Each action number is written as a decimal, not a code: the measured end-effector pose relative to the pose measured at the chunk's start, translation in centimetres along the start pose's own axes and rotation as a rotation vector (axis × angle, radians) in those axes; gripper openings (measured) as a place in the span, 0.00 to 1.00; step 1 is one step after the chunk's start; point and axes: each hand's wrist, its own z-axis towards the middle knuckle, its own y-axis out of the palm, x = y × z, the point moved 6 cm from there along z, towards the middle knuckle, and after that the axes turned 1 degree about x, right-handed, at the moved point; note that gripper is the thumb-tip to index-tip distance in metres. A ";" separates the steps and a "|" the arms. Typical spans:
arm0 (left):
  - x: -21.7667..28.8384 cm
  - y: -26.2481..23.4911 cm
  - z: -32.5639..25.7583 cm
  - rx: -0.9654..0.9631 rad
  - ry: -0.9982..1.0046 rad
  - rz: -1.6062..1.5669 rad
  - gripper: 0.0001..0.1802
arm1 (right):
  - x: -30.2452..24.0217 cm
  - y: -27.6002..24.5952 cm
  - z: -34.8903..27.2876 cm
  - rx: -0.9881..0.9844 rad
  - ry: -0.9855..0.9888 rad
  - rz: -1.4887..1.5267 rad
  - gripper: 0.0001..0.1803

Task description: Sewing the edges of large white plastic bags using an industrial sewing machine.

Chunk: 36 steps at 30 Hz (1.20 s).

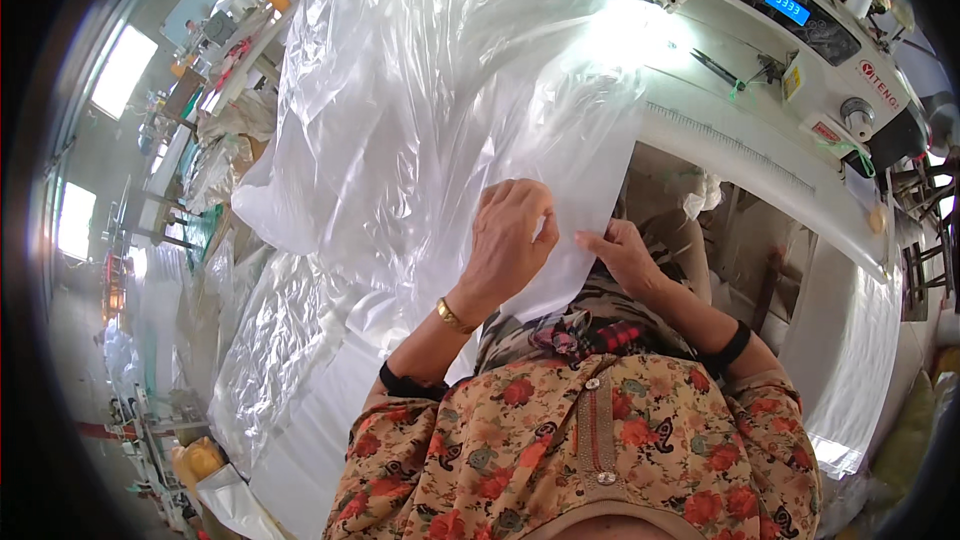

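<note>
I judge the film light, limp, slippery; best held by its edge, where my right hand pinches. Left hand curled, grip unclear.

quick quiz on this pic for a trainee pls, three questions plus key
1. Choose one: what lies directly beneath the left hand?
a) cardboard
b) translucent plastic sheeting
c) bare wood

2. True or false: the sewing machine has a display lit blue.

3. Fill the gap: the gold band is worn on the person's ____ wrist.

Key: 1 b; 2 true; 3 left.
</note>
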 end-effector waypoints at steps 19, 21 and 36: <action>1.0 0.7 -2.0 -0.176 -0.324 -0.442 0.07 | -6.5 7.7 -6.2 -0.128 -0.501 -0.833 0.10; 1.0 0.9 -2.0 -0.222 -0.336 -0.511 0.07 | -6.4 8.0 -6.0 -0.175 -0.520 -0.909 0.09; 2.4 -0.3 -4.1 -0.153 -0.533 -0.487 0.24 | -17.2 -8.3 7.7 0.573 -0.845 -1.443 0.17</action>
